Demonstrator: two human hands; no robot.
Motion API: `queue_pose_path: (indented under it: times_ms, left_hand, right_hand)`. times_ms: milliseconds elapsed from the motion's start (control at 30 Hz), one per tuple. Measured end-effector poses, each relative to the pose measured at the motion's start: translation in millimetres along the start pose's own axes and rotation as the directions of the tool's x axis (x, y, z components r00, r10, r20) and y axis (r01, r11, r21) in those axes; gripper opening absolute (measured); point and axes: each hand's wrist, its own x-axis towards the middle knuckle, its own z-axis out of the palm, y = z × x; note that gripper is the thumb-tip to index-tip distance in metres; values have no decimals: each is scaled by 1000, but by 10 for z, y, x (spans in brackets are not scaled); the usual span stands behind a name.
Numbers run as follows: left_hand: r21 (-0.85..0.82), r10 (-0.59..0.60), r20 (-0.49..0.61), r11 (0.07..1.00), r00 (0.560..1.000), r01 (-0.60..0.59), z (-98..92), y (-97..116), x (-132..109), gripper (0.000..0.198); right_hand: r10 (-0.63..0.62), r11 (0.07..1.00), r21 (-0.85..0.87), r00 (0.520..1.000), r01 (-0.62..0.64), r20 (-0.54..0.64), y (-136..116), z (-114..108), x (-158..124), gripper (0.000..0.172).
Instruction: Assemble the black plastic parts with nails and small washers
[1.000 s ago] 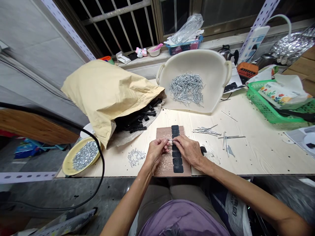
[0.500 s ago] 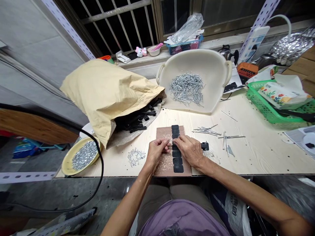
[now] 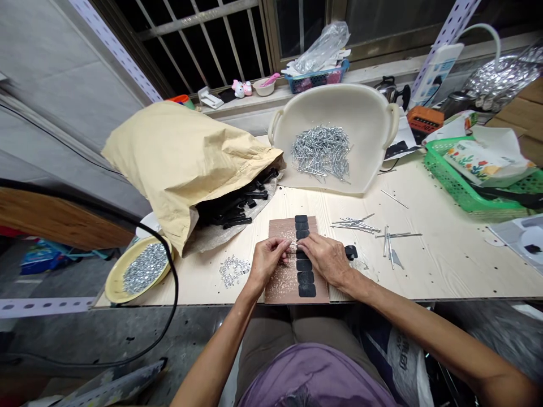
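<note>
Over a brown board [image 3: 281,282] dusted with pale specks, my left hand [image 3: 270,259] pinches a small silver metal piece [image 3: 293,243] between thumb and forefinger. The fingertips of my right hand [image 3: 326,257] close on the same spot from the right; its exact shape is too small to tell. Beneath the fingers runs a column of black rounded-square pads [image 3: 306,277], partly covered by my right hand. A black part [image 3: 350,252] pokes out beyond that hand's far side. Small shiny metal pieces [image 3: 234,271] lie scattered left of the board.
A cream basin [image 3: 365,118] holds many metal pins at the back. Left of it, a yellow sack [image 3: 169,147] spills black parts [image 3: 237,212]. A yellow bowl [image 3: 112,287] of small metal pieces sits at the left edge. Loose long pins [image 3: 356,225] and a green basket [image 3: 449,175] are rightward.
Both hands stay at the same spot with fingertips together. The black part beside my right hand shows slightly less than before. The view has shifted a little.
</note>
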Motion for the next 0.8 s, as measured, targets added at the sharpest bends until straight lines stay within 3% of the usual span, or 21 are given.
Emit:
queue_pose_path:
  times_ms: [233,433,633,800]
  left_hand:
    - [27,-27,30,999,999,27,-12,22,12,31]
    - [53,-20,42,998,999,18,-17,34,24,28]
    - [42,-22,74,999,997,19,-31,12,33,30]
    - [-17,-53,87,998,995,55,-17,22,17,33]
  right_hand:
    - [25,1000,11,1000,-26,17,18,16,-4,32]
    - [74,971,224,994,-90,77,51,47,-5,25]
    - [22,989,141,997,-33,78,26,30,-21,28]
    - [80,953,286,992,-104,94,65,68,-7,24]
